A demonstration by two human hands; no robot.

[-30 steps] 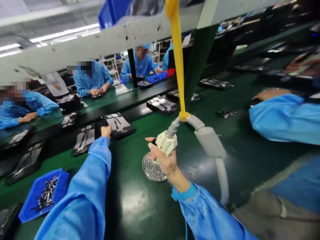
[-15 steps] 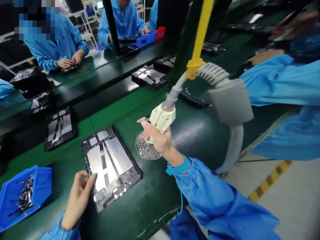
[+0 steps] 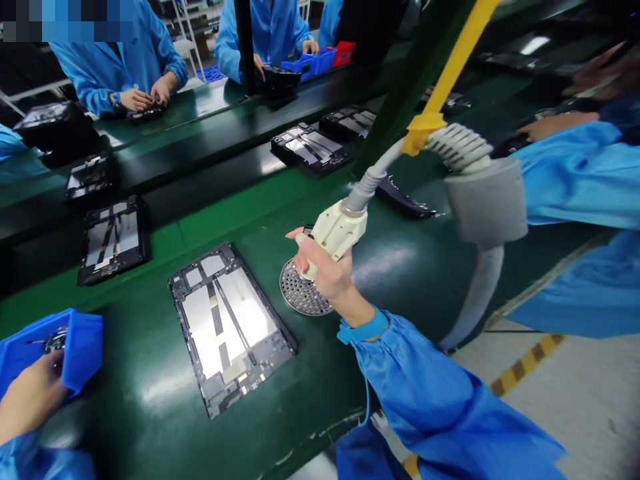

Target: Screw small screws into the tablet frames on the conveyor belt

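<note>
My right hand [image 3: 323,270] is closed round the cream handle of a hanging power tool [image 3: 336,230], held above a round perforated metal disc [image 3: 303,293] on the green bench. A grey hose [image 3: 473,200] and a yellow strap [image 3: 453,70] lead up from the tool. A tablet back frame [image 3: 231,327] with silver plates lies flat in front of me, left of the disc, touched by neither hand. My left hand [image 3: 27,397] is at the far left, reaching into a blue parts bin [image 3: 80,347]; its fingertips are hidden, so its grip is unclear.
More frames in black trays [image 3: 113,237] ride the dark conveyor [image 3: 210,180] behind the bench. Several people in blue coats work on the far side, and another blue sleeve [image 3: 580,170] rests at my right. The bench edge drops to a grey floor with yellow-black tape [image 3: 525,363].
My left hand let go of the tablet frame and moved left to the blue bin. The frame now lies alone before me. The right hand kept hold of the tool.
</note>
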